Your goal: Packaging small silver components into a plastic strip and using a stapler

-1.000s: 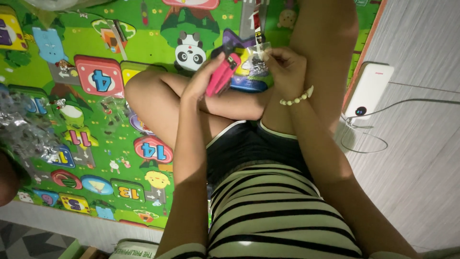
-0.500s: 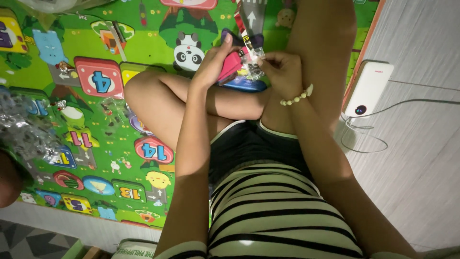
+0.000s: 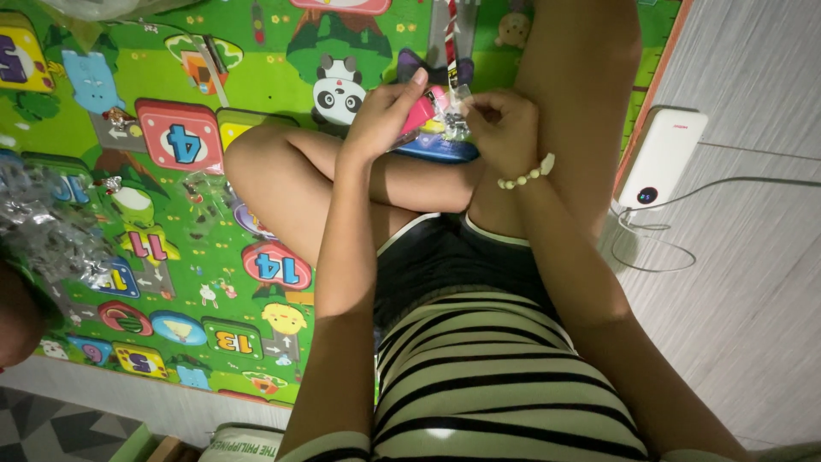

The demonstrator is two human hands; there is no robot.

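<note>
— What's under you?
— A bright play mat (image 3: 171, 171) fills the left of the frame; I sit cross-legged on it so my lap props the work.
— And your hands?
— Upper centre. My left hand (image 3: 385, 115) grips a pink packet (image 3: 421, 113); my right hand (image 3: 500, 128) pinches its crinkly clear wrapper (image 3: 455, 120), just beside.
</note>
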